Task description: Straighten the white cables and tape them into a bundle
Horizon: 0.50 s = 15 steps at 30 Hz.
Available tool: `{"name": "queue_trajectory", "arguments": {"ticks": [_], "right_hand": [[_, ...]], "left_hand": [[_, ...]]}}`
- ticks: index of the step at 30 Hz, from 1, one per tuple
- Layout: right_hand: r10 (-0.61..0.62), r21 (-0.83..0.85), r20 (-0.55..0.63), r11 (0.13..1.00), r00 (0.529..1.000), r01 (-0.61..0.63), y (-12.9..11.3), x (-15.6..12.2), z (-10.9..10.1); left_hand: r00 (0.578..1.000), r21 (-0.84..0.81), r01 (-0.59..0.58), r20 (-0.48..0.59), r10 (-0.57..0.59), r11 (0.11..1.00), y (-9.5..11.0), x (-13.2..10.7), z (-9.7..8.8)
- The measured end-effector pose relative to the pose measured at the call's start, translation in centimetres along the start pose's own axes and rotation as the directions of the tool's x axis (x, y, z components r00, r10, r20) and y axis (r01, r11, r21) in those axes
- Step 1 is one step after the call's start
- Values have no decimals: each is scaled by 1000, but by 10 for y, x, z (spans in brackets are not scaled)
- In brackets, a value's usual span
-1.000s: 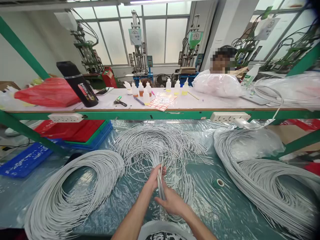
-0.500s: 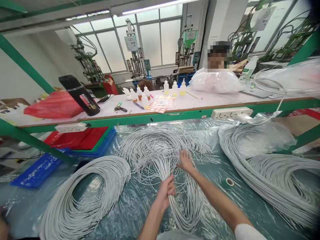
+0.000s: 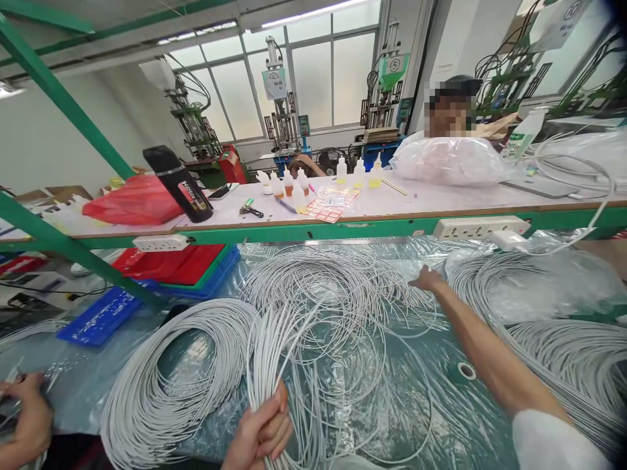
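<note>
My left hand (image 3: 267,424) is closed around a thick bundle of white cables (image 3: 267,349), low in the middle of the view. The bundle's loose ends fan upward out of the fist, and the rest hangs below it. My right hand (image 3: 428,279) is stretched forward at the right end of a loose, tangled pile of white cables (image 3: 304,281). Its fingers are drawn together beside the cable ends; what they pinch, if anything, is too small to make out. A neat coil of white cables (image 3: 147,418) lies left of my left hand.
More coiled cables (image 3: 573,352) and a tape roll (image 3: 466,371) lie to the right. Blue trays (image 3: 100,316) sit at left, near another person's hand (image 3: 24,391). A shelf (image 3: 294,228) with bottles and power strips spans the bench; another person is behind it.
My left hand has pulled the cable bundle down and left, out from the pile. My right hand has left the bundle's side and moved right to the pile's far end.
</note>
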State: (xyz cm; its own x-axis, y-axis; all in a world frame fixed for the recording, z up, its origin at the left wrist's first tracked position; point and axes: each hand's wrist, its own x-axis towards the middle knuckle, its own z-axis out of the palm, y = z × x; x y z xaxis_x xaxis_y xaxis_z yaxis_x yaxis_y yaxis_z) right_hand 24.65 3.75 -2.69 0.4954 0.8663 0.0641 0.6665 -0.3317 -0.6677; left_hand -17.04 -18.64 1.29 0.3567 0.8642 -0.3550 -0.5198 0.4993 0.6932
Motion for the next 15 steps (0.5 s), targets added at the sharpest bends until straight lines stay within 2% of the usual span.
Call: {"name": "queue_trajectory", "arguments": {"ticks": [2,4,5,6,7,8,9,11,13,15], "right_hand": [[-165,7,175,986,971,167,-17,-34,13],[-372,92,341,927,863,363,-39,-84,38],[-491,168,413,869,767,466,-51,-109,53],[-651,288,452,753,609,591,-64,-133,67],[-763,393,438,639,476,662,-77,-151,81],[-799,447,409,596,441,667,-90,-164,93],[-791,465,392,611,469,641,-103,-170,104],[-703,436,412,711,580,552,-125,-161,121],[-617,379,453,787,643,487,-137,-134,131],[-538,303,484,843,690,445,-139,-99,133]], "left_hand": [[1000,51,13,13,-13,999,7,2,8],[997,129,38,65,-47,991,17,4,18],[992,171,49,109,-68,984,23,4,24],[983,212,52,159,-87,976,30,3,30],[972,255,51,208,-107,966,37,1,36],[961,297,43,247,-121,954,45,-1,43],[956,336,27,267,-123,941,53,-5,50],[964,406,-25,252,-86,914,68,-13,61],[982,433,-81,188,-3,898,82,-23,64],[989,394,-132,109,97,909,93,-38,58]]}}
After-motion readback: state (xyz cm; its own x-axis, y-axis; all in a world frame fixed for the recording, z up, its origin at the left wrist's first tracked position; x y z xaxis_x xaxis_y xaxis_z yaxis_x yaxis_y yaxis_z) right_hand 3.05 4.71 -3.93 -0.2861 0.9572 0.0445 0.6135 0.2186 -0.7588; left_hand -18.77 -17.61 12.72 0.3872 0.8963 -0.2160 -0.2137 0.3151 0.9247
